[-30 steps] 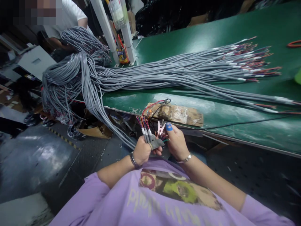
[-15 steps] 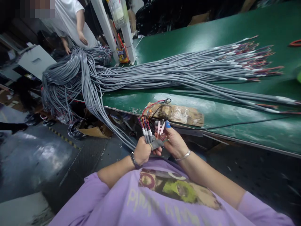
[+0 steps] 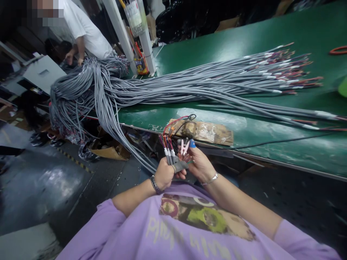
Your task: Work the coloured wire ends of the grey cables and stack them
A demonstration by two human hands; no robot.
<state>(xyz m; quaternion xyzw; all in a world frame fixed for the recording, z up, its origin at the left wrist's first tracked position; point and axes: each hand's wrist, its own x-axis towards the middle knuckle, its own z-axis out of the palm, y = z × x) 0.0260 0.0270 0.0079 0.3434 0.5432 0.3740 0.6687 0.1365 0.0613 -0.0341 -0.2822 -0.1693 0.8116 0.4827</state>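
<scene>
My left hand [image 3: 165, 174] is closed in a fist round a few grey cable ends [image 3: 170, 156], whose stripped coloured wires [image 3: 164, 140] stick upward. My right hand [image 3: 201, 164] is right beside it, fingers pinched at a small pink clip [image 3: 185, 146] and the thin wires next to the cables. A blue cover sits on one right fingertip [image 3: 192, 143]. Both hands are below the front edge of the green table [image 3: 244, 47], over my lap.
A large bundle of long grey cables [image 3: 173, 85] lies across the table and hangs off its left end. A worn brown board [image 3: 208, 130] with red and black leads lies at the table edge. A person in white [image 3: 84, 32] stands at the far left by the cables.
My hands have hardly moved; the right fingers stay at the pink clip. The person in white has shifted at the far end of the cable pile.
</scene>
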